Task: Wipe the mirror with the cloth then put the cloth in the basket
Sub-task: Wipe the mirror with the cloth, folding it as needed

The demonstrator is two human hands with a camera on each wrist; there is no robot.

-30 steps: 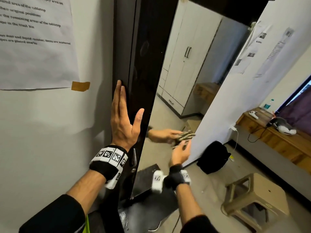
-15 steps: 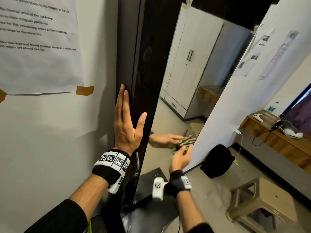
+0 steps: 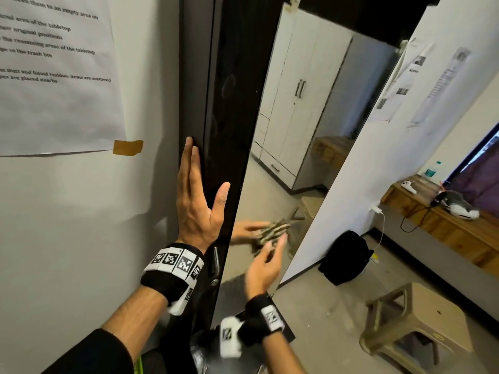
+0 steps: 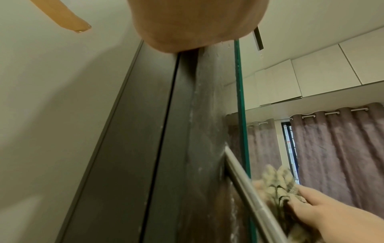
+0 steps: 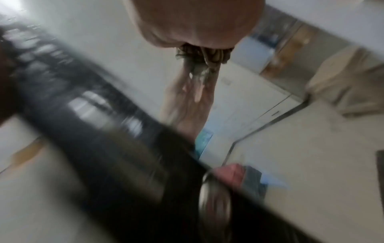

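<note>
A tall mirror (image 3: 310,117) is fixed in a dark frame (image 3: 216,103). My left hand (image 3: 197,206) lies flat on the frame's left edge, fingers straight up and holding nothing; only its palm (image 4: 197,21) shows in the left wrist view. Low on the glass, my right hand (image 3: 263,268) holds a bunched striped cloth (image 3: 267,238) against the mirror. The cloth (image 4: 278,180) and the right hand (image 4: 332,218) also show in the left wrist view. The right wrist view is blurred, with the cloth (image 5: 203,55) under the palm. No basket is in view.
A plastic stool (image 3: 413,319) stands on the floor at the right, with a black bag (image 3: 343,257) against the wall behind it. A wooden shelf (image 3: 445,220) runs along the far right. A taped paper notice (image 3: 54,76) hangs on the wall left of the frame.
My right hand has slid the cloth a little down and left on the glass. The left hand has stayed flat on the frame.
</note>
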